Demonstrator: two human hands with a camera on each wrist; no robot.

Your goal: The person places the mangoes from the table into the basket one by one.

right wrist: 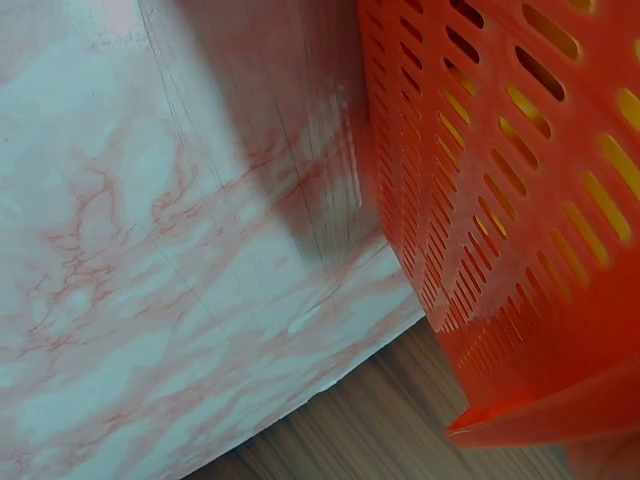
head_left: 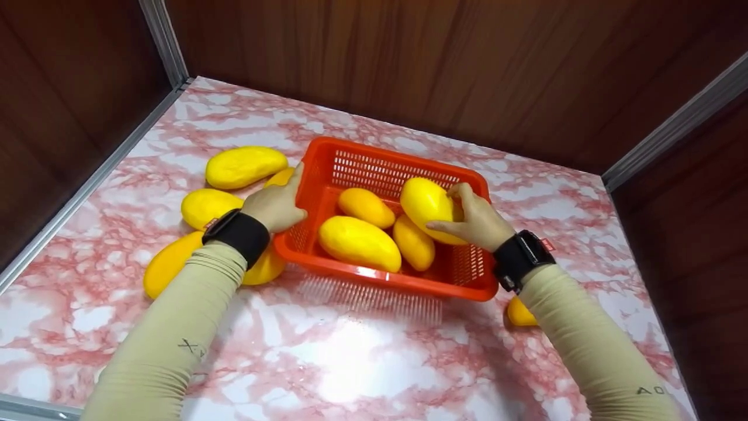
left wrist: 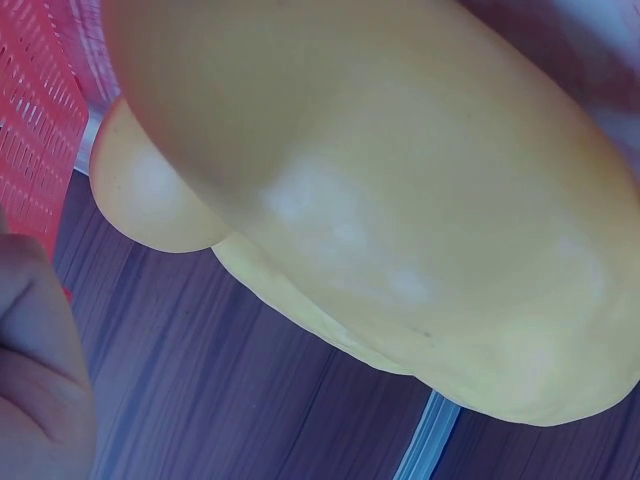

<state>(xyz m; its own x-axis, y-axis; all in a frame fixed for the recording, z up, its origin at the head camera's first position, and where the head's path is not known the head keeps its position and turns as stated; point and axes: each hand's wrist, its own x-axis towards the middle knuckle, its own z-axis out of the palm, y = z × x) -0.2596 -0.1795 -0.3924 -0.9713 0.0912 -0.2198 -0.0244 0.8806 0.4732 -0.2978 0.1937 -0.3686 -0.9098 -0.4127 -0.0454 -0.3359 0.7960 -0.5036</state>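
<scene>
An orange-red plastic basket (head_left: 380, 279) with slotted walls stands mid-table, with three yellow mangoes lying inside, one of them a large mango (head_left: 359, 244) at the front. My left hand (head_left: 273, 206) holds the basket's left rim, thumb over the inner side; its other fingers are partly hidden. In the left wrist view, only part of that hand (left wrist: 40, 370) shows beside the basket wall (left wrist: 35, 120). My right hand (head_left: 476, 219) grips another yellow mango (head_left: 428, 204) over the basket's right half, thumb at the front. The right wrist view shows the basket's outer wall (right wrist: 500, 200), not the hand.
Left of the basket lie several more mangoes, including one at the back (head_left: 245, 166) and one at the front (head_left: 169, 266). A mango (head_left: 520, 313) is partly hidden under my right forearm. Dark wood-grain panels (head_left: 409, 64) enclose the marbled table (head_left: 263, 351).
</scene>
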